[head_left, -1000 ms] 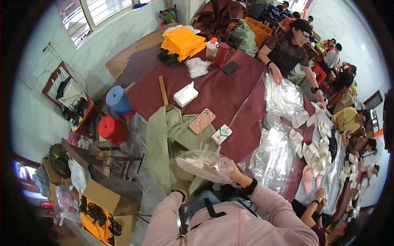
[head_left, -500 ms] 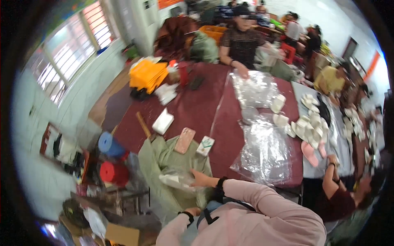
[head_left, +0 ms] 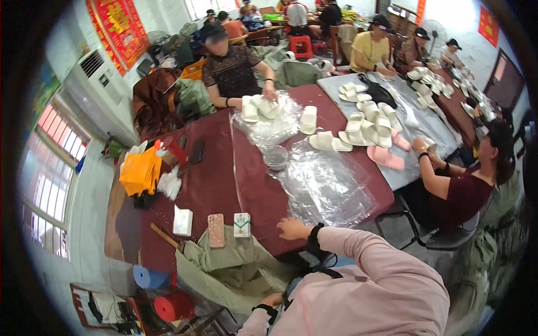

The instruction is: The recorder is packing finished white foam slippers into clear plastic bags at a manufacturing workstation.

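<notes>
My left hand (head_left: 273,300) is closed at the near rim of an open green woven sack (head_left: 218,274), which hangs from the table's near edge. My right hand (head_left: 292,228) is over the near table edge, fingers apart and nothing visible in them. Just beyond it lie flat clear plastic bags (head_left: 328,187). A phone in a pink case (head_left: 216,231) rests on the sack's upper edge, beside a small white and green box (head_left: 242,225). To their left is a white packet (head_left: 182,220). The inside of the sack shows only in part.
White slippers (head_left: 367,127) and pink slippers (head_left: 385,157) lie at the right. Across the dark red table (head_left: 207,168), a co-worker (head_left: 232,73) handles white slippers over plastic. Another person (head_left: 465,185) sits at right. Yellow bags (head_left: 140,172) and a wooden stick (head_left: 165,236) lie left.
My right hand has left the sack, where it held a clear plastic bag, and moved right to the table edge without it. My left hand stays by the sack. The view has turned right.
</notes>
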Demonstrator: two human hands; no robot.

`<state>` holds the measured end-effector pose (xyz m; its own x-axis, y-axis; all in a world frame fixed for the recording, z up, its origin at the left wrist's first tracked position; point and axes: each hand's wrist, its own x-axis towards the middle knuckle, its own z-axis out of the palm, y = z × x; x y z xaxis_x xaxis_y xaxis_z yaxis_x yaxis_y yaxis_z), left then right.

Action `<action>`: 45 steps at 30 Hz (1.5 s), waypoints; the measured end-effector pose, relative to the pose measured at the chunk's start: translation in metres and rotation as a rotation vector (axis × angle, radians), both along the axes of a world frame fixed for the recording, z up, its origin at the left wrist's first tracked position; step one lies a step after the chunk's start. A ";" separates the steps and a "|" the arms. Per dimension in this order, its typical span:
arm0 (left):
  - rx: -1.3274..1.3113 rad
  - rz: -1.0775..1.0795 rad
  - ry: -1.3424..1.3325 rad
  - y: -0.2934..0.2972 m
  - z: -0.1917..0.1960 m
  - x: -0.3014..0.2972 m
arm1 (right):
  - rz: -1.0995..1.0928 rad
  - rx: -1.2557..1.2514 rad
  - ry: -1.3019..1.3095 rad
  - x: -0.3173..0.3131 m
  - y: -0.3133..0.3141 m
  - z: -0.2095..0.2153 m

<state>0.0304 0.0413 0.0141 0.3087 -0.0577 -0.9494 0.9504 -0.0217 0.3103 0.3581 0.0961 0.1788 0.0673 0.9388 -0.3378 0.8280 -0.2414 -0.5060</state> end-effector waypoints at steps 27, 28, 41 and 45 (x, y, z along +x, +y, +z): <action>0.956 -0.441 -0.727 0.032 0.121 0.329 | -0.090 0.030 -0.305 0.150 -0.142 -0.062; 0.980 -0.474 -0.683 0.029 0.115 0.335 | -0.070 0.062 -0.303 0.152 -0.141 -0.063; 1.059 -0.624 -0.588 0.021 0.109 0.357 | -0.135 0.350 -0.113 0.188 -0.140 -0.046; 1.037 -0.806 -0.581 0.041 0.112 0.370 | -0.196 0.442 -0.050 0.192 -0.135 -0.036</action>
<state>0.4007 0.0825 0.1262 0.8772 0.2272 -0.4229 0.3167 -0.9359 0.1542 0.5502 -0.0384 0.1431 0.2632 0.9597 0.0985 0.8142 -0.1662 -0.5563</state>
